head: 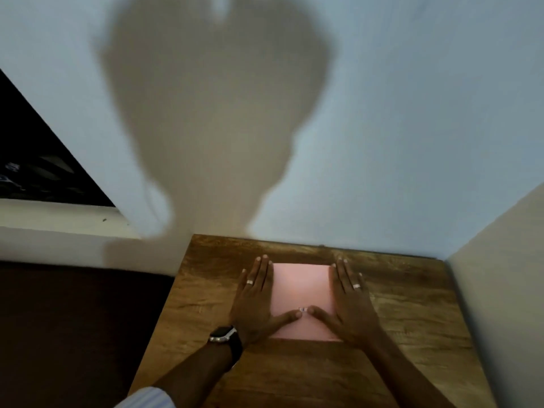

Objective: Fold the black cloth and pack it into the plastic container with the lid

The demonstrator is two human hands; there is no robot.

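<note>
A flat pink rectangular sheet [300, 285] lies on the wooden table [412, 304]. My left hand [256, 295] rests flat along its left edge, fingers extended and together, thumb reaching onto the sheet. My right hand [350, 298] lies flat along the right edge in the same way. The two thumb tips nearly meet near a small mark on the sheet. Neither hand grips anything. No black cloth and no plastic container with a lid appear in this view.
The table stands in a corner, with a pale wall [382, 142] behind it and another wall [500, 290] on its right. A dark floor area [73, 334] lies left of the table. A dark window opening [29, 160] sits upper left.
</note>
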